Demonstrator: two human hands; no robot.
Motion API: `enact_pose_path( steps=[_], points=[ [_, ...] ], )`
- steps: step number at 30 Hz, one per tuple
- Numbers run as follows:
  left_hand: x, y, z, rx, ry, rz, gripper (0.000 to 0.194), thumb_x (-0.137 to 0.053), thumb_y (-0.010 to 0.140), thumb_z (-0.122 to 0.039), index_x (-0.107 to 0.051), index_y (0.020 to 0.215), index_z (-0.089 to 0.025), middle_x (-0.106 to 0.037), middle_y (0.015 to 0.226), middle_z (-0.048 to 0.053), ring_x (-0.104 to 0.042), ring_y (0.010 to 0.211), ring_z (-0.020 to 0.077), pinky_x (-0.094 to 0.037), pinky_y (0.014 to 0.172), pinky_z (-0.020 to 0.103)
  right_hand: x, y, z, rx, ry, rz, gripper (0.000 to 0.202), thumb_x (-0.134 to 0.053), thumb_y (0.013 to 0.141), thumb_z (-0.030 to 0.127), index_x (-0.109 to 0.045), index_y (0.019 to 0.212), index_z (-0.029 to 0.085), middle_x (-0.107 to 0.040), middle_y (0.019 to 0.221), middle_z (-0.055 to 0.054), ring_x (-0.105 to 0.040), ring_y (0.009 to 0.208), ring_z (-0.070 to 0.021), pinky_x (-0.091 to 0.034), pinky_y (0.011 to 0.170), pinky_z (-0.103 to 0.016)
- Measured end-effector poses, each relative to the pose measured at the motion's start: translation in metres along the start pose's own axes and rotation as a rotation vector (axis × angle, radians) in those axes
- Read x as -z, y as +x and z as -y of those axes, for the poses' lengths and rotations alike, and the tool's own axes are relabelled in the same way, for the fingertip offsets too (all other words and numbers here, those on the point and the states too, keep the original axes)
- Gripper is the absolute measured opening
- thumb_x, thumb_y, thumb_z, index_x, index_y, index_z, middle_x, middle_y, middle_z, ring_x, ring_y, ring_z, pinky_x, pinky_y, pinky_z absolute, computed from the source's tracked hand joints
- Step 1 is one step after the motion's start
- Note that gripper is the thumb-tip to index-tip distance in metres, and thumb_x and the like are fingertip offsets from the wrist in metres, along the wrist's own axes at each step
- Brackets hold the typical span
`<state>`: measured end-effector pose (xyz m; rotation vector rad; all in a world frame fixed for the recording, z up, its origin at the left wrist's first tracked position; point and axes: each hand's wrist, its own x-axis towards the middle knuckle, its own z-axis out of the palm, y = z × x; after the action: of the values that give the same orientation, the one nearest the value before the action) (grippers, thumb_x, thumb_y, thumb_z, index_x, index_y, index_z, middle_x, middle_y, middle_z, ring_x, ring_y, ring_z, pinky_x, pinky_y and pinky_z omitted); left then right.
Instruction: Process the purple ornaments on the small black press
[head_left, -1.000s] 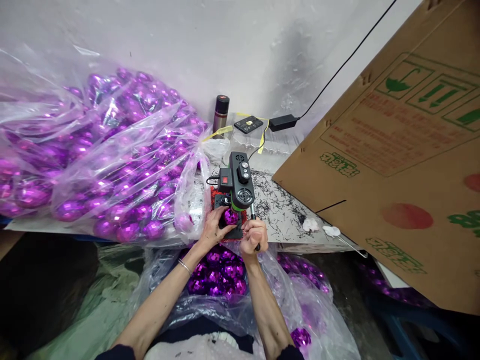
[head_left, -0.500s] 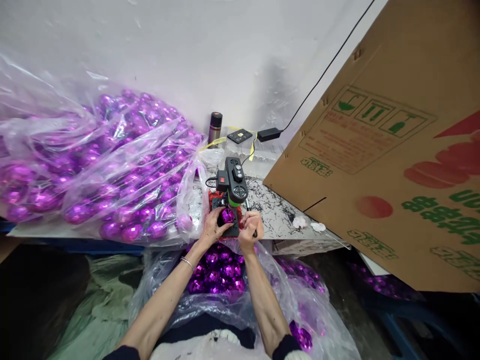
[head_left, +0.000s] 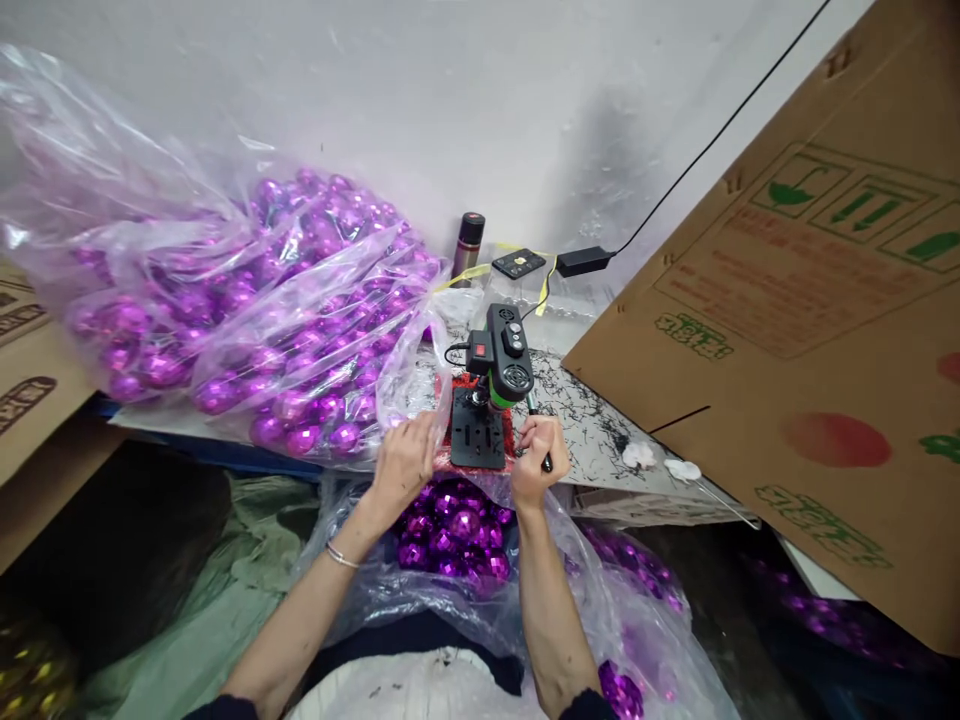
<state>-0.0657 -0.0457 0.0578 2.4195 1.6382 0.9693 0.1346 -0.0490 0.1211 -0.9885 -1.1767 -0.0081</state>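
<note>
My right hand [head_left: 541,458] is closed around the black-ended lever handle [head_left: 547,464] of a small black press [head_left: 513,345]. The press has a green ring under its head and a red switch box at its side. Nothing lies on its slotted black base plate [head_left: 477,440]. Left of the plate, my left hand [head_left: 407,458] has its fingers bent together at the edge of the clear plastic bag [head_left: 409,385]. Its palm side is hidden, so what it holds, if anything, does not show. Faceted purple balls [head_left: 459,525] lie in open plastic below, between my forearms.
A big bag of purple balls [head_left: 315,310] fills the left of the table. At the right leans a large cardboard box [head_left: 750,330]. Behind the press are a flask [head_left: 469,248], a black power adapter [head_left: 585,262] and its cable. Black scraps [head_left: 577,405] litter the tabletop.
My left hand has left the base plate and moved left to the bag's edge; the purple ball it held there is gone from the plate. My right hand stays on the lever. The view has shifted left.
</note>
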Motion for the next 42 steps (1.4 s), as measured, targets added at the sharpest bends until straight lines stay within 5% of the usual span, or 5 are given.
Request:
enact_pose_path(
  steps=[7, 16, 22, 29, 42],
  points=[
    [0.035, 0.024, 0.036, 0.192, 0.363, 0.4, 0.031, -0.061, 0.1, -0.017, -0.074, 0.129, -0.016, -0.077, 0.129, 0.02, -0.073, 0.115, 0.0378, -0.061, 0.093, 0.046, 0.001, -0.001, -0.003, 0.03, -0.046, 0.006, 0.049, -0.046, 0.114, 0.036, -0.051, 0.067, 0.025, -0.056, 0.065, 0.003, -0.056, 0.061, -0.014, -0.042, 0.06, -0.031],
    [0.028, 0.021, 0.073, 0.129, 0.13, 0.268, 0.034, -0.074, 0.087, -0.025, -0.068, 0.119, -0.016, -0.076, 0.114, 0.019, -0.075, 0.105, 0.0397, -0.063, 0.096, 0.053, 0.003, -0.002, -0.003, 0.037, -0.031, 0.032, 0.046, -0.047, 0.114, 0.031, -0.051, 0.068, 0.025, -0.059, 0.067, 0.002, -0.057, 0.06, -0.0135, -0.042, 0.058, -0.031],
    [0.039, 0.036, 0.043, 0.333, -0.601, 0.003, 0.065, -0.081, 0.086, -0.058, -0.066, 0.138, -0.021, -0.076, 0.131, 0.012, -0.073, 0.125, 0.0336, -0.058, 0.114, 0.05, 0.005, 0.002, 0.003, 0.04, -0.029, 0.046, 0.047, -0.047, 0.114, 0.033, -0.05, 0.068, 0.025, -0.058, 0.064, 0.002, -0.058, 0.061, -0.0142, -0.043, 0.06, -0.032],
    [-0.007, 0.031, -0.01, 0.621, -1.354, 0.099, 0.063, -0.076, 0.093, -0.06, -0.063, 0.142, -0.023, -0.081, 0.125, 0.011, -0.082, 0.105, 0.027, -0.069, 0.093, 0.043, 0.0, 0.028, 0.022, -0.046, -0.031, 0.049, 0.049, -0.048, 0.114, 0.04, -0.048, 0.067, 0.025, -0.049, 0.061, 0.004, -0.057, 0.06, -0.014, -0.044, 0.06, -0.032],
    [-0.075, 0.032, -0.016, 0.474, -1.004, 0.03, 0.058, -0.085, 0.088, -0.051, -0.06, 0.132, -0.023, -0.08, 0.127, 0.013, -0.078, 0.122, 0.0299, -0.06, 0.113, 0.05, 0.008, 0.033, 0.023, 0.006, -0.047, 0.12, 0.042, -0.049, 0.113, 0.027, -0.056, 0.072, 0.024, -0.053, 0.064, 0.003, -0.058, 0.063, -0.0142, -0.047, 0.061, -0.032]
  ],
)
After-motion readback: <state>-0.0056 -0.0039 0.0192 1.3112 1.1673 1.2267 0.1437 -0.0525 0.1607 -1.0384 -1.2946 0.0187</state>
